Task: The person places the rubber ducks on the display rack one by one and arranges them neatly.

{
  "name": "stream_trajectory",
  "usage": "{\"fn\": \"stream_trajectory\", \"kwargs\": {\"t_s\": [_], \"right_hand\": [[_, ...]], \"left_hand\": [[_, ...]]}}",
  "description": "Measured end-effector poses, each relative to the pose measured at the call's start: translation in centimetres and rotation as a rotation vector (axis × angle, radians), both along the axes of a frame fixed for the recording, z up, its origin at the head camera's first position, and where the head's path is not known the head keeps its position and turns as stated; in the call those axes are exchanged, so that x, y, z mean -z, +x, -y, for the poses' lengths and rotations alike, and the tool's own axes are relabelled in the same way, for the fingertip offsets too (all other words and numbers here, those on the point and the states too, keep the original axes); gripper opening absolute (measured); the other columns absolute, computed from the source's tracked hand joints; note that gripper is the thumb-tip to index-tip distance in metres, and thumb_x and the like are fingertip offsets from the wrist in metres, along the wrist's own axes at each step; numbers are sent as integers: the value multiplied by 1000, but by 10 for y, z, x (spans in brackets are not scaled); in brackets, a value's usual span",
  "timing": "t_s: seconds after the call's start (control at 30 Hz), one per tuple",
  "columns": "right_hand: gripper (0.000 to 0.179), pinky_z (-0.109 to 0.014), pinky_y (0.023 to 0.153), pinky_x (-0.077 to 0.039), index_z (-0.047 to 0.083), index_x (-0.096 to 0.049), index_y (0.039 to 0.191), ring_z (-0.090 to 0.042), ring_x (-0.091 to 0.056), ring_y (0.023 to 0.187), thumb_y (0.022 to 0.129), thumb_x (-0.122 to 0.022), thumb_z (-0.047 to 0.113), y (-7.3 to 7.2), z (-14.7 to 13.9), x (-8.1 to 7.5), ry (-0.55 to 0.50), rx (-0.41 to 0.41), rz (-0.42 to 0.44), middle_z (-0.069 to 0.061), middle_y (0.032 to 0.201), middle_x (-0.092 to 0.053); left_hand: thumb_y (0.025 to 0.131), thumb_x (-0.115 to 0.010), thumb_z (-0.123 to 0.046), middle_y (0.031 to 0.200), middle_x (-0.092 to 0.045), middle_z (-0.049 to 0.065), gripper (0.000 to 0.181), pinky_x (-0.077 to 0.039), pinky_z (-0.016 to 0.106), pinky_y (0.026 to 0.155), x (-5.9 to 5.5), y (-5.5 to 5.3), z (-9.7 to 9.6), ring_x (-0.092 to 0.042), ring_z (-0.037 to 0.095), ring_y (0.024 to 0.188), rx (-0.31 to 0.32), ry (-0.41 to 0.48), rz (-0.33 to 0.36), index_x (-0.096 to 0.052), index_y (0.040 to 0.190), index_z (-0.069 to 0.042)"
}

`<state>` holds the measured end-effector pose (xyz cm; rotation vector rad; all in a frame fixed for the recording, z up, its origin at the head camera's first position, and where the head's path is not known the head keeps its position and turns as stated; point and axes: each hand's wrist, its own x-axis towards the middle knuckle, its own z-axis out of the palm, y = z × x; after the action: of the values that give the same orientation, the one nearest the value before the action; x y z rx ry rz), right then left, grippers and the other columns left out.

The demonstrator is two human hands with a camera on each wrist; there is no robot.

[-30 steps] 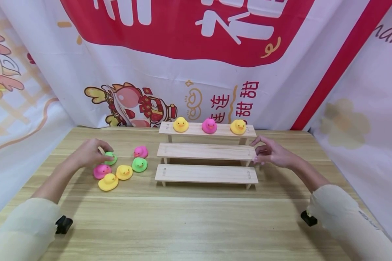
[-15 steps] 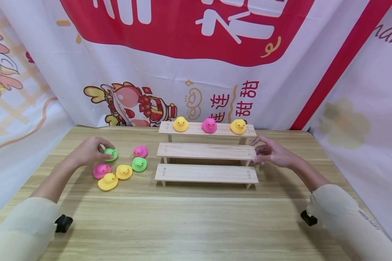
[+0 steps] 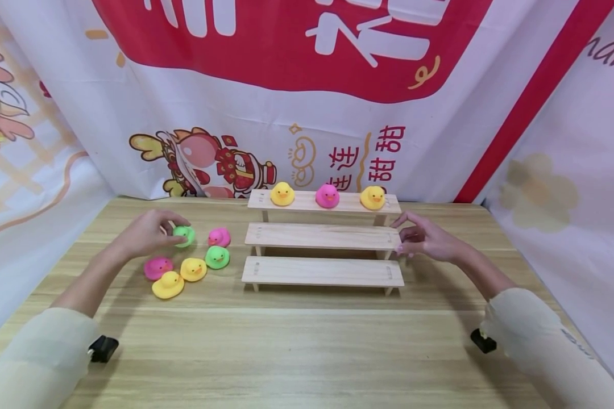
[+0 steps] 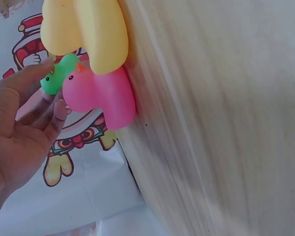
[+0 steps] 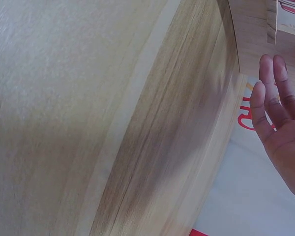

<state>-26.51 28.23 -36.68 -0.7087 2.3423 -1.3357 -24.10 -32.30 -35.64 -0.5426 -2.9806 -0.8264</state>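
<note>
My left hand [image 3: 150,233] pinches a green rubber duck [image 3: 185,236] between thumb and fingers, at the back of a loose group of ducks. In the left wrist view that green duck [image 4: 51,84] shows partly behind a pink duck [image 4: 98,98]. At the right, my right hand [image 3: 430,240] holds the end of the middle step [image 3: 322,236] of a three-step wooden display stand, index finger at its back edge and thumb at its front. The other fingers of the right hand [image 5: 282,123] extend loosely beside the stand. Yellow, pink and yellow ducks [image 3: 327,196] sit on the top step.
Left of the stand, a pink duck [image 3: 219,237], a green duck [image 3: 217,257], a yellow duck [image 3: 193,270], another yellow duck [image 3: 167,285] and a pink duck [image 3: 158,268] rest on the wooden table [image 3: 307,352]. A printed cloth [image 3: 307,108] hangs behind.
My left hand has moved a little right and back, carrying the green duck away from the pink one in front. The right hand and the stand have stayed in place.
</note>
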Motion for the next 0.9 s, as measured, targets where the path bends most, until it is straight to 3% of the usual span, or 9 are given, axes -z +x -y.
{"fn": "stream_trajectory", "kwargs": {"t_s": [0.4, 0.73, 0.9], "right_hand": [[38, -41, 68, -60, -6, -43, 128, -33, -72, 88, 97, -66, -4, 1, 0, -1, -22, -17, -15, -31, 99, -68], [40, -41, 69, -60, -6, -43, 128, -32, -73, 89, 96, -67, -3, 1, 0, -1, -20, -6, -5, -28, 100, -71], [40, -40, 69, -60, -7, -42, 128, -31, -73, 89, 96, -67, -3, 2, 0, -1, -29, -12, -8, -28, 100, -71]], "left_hand": [[84, -86, -7, 86, -70, 3, 24, -54, 24, 66, -9, 5, -23, -61, 16, 75, 66, 45, -89, -76, 104, 0], [82, -87, -6, 82, -68, 2, 24, -52, 22, 64, -20, 8, -46, -58, 17, 73, 111, 119, -105, -77, 103, 0], [80, -88, -1, 79, -67, 2, 23, -51, 21, 62, -23, 7, -56, -58, 15, 70, 161, 150, -154, -78, 100, 0]]}}
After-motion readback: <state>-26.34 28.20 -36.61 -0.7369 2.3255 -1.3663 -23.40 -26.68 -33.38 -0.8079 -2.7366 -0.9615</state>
